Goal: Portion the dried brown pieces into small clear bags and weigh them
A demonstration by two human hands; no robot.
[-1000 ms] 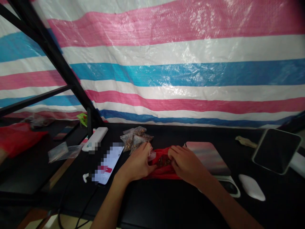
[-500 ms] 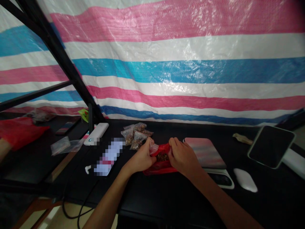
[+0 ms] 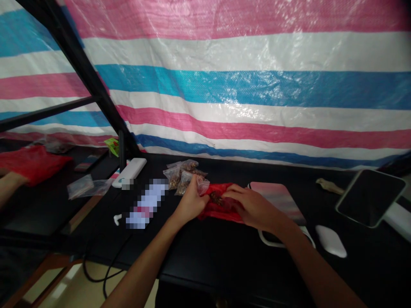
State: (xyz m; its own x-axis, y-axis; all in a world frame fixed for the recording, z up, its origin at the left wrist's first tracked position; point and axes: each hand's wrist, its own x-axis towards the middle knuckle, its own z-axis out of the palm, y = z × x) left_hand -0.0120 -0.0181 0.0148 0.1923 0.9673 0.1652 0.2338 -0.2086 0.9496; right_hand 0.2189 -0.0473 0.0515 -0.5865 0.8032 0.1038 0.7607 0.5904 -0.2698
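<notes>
A red plastic bag (image 3: 221,211) with small brown pieces showing in its mouth lies on the black table between my hands. My left hand (image 3: 193,201) is closed on a small clear zip bag (image 3: 202,185) at the red bag's left edge. Over the right part of the red bag, my right hand (image 3: 248,204) has its fingers bent at the opening; its fingertips are partly hidden, and whether they grip anything is unclear. Several filled clear zip bags (image 3: 184,173) lie in a pile just beyond my left hand.
To the left are a phone (image 3: 146,207), an earbud (image 3: 117,219) and a white power bank (image 3: 130,172). On the right lie a pink-grey case (image 3: 279,199), a white earbud case (image 3: 330,241) and a dark-screened device (image 3: 370,197). Another person's arm (image 3: 11,186) reaches a red bag (image 3: 38,164).
My right hand has shifted from the red bag's rim to over its opening. My left hand has tilted up, with the small clear bag now more visible. The other person's arm has moved rightward.
</notes>
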